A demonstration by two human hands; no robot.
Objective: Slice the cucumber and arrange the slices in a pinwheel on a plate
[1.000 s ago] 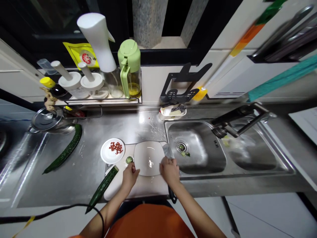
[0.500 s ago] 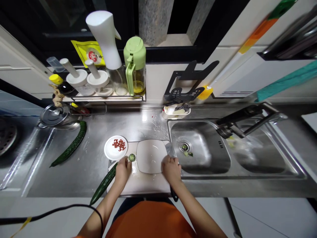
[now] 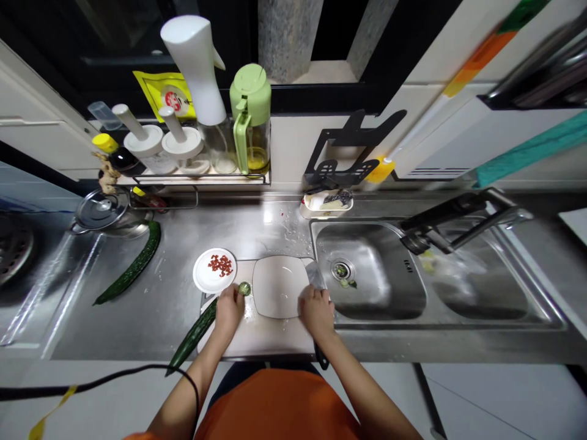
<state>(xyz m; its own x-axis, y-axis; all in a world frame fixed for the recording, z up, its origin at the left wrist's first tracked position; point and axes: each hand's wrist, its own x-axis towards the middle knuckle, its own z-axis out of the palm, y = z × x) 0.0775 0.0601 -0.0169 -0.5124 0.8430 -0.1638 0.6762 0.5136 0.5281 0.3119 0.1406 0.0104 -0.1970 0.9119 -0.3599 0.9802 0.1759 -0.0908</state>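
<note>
A long green cucumber lies slantwise over the left side of the white cutting board. My left hand is closed around its upper part. Just past my fingertips shows a round pale-green cut face; whether it is the cucumber's own end or a separate piece I cannot tell. My right hand has its fingers curled at the right edge of a squarish white plate on the board. Beneath and beside that hand is a knife, its blade above and black handle below.
A small white plate holds chopped red bits. Another cucumber lies at the left near a lidded pot. A double sink with green scraps and a faucet is at the right. Bottles and jars line a rack behind.
My left fingers have shifted slightly toward the round cut face. My right hand stays at the plate's edge, and the view has tilted a little.
</note>
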